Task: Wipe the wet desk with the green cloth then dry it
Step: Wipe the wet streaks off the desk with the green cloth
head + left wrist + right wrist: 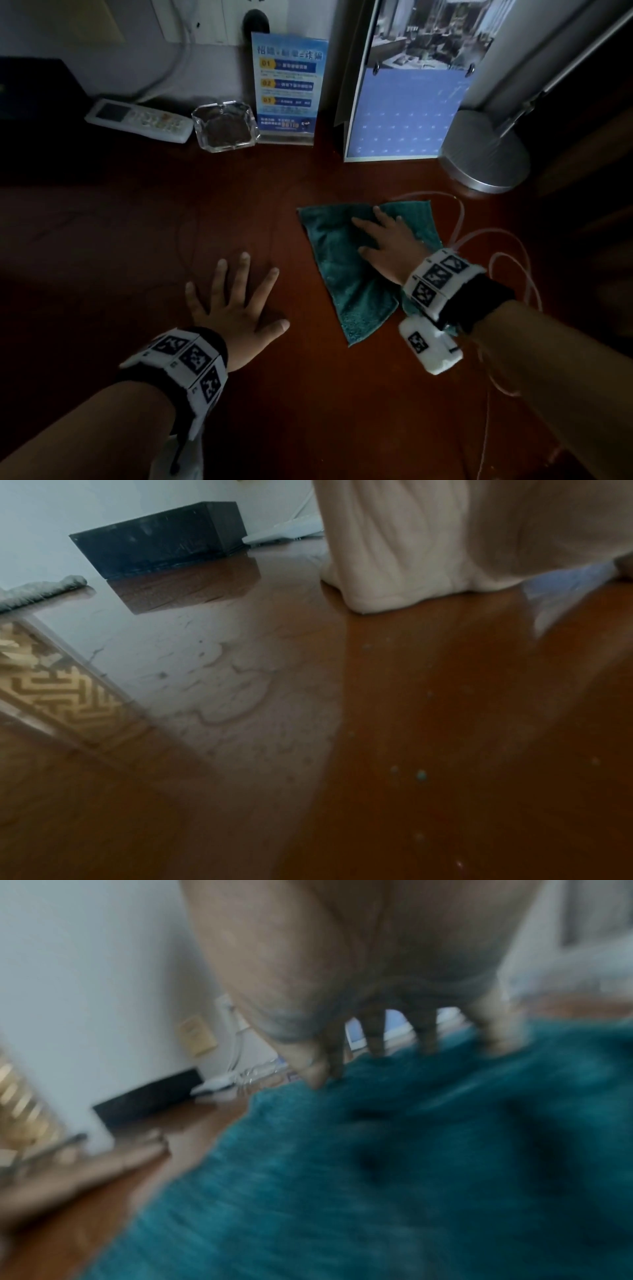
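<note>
Nearest, the left hand (236, 308) lies flat on the bare reddish desk (137, 240), palm down, fingers straight and spread, holding nothing. Just to its right, the right hand (383, 243) presses the green cloth (346, 274) onto the desk with straight, splayed fingers, not gripping it; the cloth lies spread flat. Farther back stand a glass ashtray (224, 126), a remote control (138, 120), a blue sign (287, 89) and a lamp base (486, 150)

Desk (137, 212) left open; ashtray (224, 126), lamp base (486, 150) block rear.
</note>
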Motion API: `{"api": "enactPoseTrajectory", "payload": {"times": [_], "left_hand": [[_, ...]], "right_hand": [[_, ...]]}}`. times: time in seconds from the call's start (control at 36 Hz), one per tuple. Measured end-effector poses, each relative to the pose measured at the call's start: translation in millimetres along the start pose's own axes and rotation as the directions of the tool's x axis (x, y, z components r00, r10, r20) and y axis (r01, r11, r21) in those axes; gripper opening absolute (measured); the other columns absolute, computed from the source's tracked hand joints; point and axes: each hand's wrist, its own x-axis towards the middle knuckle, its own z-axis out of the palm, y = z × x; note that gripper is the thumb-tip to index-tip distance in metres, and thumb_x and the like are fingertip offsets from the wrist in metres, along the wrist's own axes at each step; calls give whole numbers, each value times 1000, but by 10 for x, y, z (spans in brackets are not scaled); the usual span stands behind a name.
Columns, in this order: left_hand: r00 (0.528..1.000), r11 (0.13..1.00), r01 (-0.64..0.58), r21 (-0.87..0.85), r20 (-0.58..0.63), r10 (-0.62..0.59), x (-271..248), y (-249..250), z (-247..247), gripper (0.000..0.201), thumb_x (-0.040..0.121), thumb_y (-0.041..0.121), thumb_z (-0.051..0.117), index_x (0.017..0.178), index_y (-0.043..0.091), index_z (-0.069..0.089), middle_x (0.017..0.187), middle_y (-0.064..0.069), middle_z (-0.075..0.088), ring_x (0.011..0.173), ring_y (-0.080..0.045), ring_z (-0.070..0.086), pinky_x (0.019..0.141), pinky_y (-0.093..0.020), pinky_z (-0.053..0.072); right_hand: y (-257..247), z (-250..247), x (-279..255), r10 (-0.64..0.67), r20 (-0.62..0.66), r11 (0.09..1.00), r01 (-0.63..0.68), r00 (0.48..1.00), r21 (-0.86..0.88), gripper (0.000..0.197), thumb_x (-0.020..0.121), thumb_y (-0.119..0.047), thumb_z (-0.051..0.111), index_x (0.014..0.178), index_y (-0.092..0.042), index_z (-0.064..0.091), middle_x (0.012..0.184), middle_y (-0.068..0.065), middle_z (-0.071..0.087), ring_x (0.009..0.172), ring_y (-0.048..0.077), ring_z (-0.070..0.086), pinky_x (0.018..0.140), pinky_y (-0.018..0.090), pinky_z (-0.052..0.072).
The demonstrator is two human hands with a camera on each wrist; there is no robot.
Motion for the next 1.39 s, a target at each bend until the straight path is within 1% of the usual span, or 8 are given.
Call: {"api": "enactPoseTrajectory", "payload": {"times": [0.11, 0.25, 0.36, 0.67, 0.78, 0.83, 1.0, 1.39], "left_hand": [[1000, 1000, -3, -13, 15, 3, -13, 10, -35, 75, 84, 76, 21, 120, 53, -40, 123, 9, -59, 132, -28, -42, 105, -65, -14], [1000, 1000, -6, -22, 21, 7, -6, 10, -41, 74, 83, 77, 21, 118, 54, -41, 124, 9, -59, 131, -29, -43, 104, -66, -14], [1000, 1000, 0, -22, 17, 1, 3, 14, -41, 75, 82, 78, 21, 116, 55, -41, 125, 10, -59, 131, -28, -43, 105, -66, -14], [1000, 1000, 11, -10, 15, -11, -18, 31, -62, 78, 81, 79, 22, 121, 54, -40, 126, 10, -58, 132, -28, -42, 106, -66, -12], [1000, 1000, 7, -1, 29, -7, -27, 21, -76, 80, 55, 88, -1, 109, 57, -49, 116, 12, -65, 131, -28, -43, 104, -66, -13], [999, 1000, 6, -11, 34, -6, -24, 16, -74, 78, 65, 87, 8, 112, 57, -46, 116, 12, -64, 131, -27, -43, 104, -66, -13], [999, 1000, 7, -3, 34, -7, -8, 15, -55, 77, 81, 78, 22, 117, 55, -42, 123, 10, -61, 130, -27, -44, 105, -65, -13], [1000, 1000, 0, -5, 23, 0, 2, 16, -53, 78, 81, 78, 22, 118, 55, -42, 120, 11, -63, 130, -27, -44, 104, -66, -15]], "right_hand": [[160, -159, -98, -300, -113, 953, 292, 947, -82, 45, 93, -18, 56, 135, -31, 50, 155, -7, 23, 142, 17, 23, 116, 34, 24], [283, -102, -98, -489, 190, 809, 524, 852, -268, 72, 84, -57, 57, 143, -54, 16, 156, -21, -11, 143, 6, -16, 114, 42, -10], [320, 26, 48, -501, 273, 715, 571, 821, -405, 80, 80, -73, 47, 137, -62, -7, 148, -21, -35, 136, 10, -37, 108, 54, -24], [123, 87, 350, -288, 77, 880, 295, 955, -372, 84, 70, -86, 36, 134, -65, -14, 150, -19, -33, 139, 16, -33, 101, 73, -14], [82, 40, 475, -193, -7, 924, 180, 981, -337, 84, 67, -89, 32, 134, -66, -13, 152, -18, -30, 141, 18, -28, 102, 75, -6], [68, 9, 534, -137, -35, 938, 118, 990, -325, 84, 67, -90, 31, 134, -65, -13, 152, -17, -29, 142, 19, -26, 102, 75, -3], [38, -75, 634, 3, -85, 962, -26, 996, -271, 85, 67, -91, 26, 137, -62, -12, 155, -13, -24, 144, 25, -18, 101, 76, 2], [375, -122, 567, 277, -119, 948, -292, 953, -128, 91, 66, -92, 23, 141, -56, -14, 156, -7, -25, 143, 35, -17, 105, 72, 8]]}}
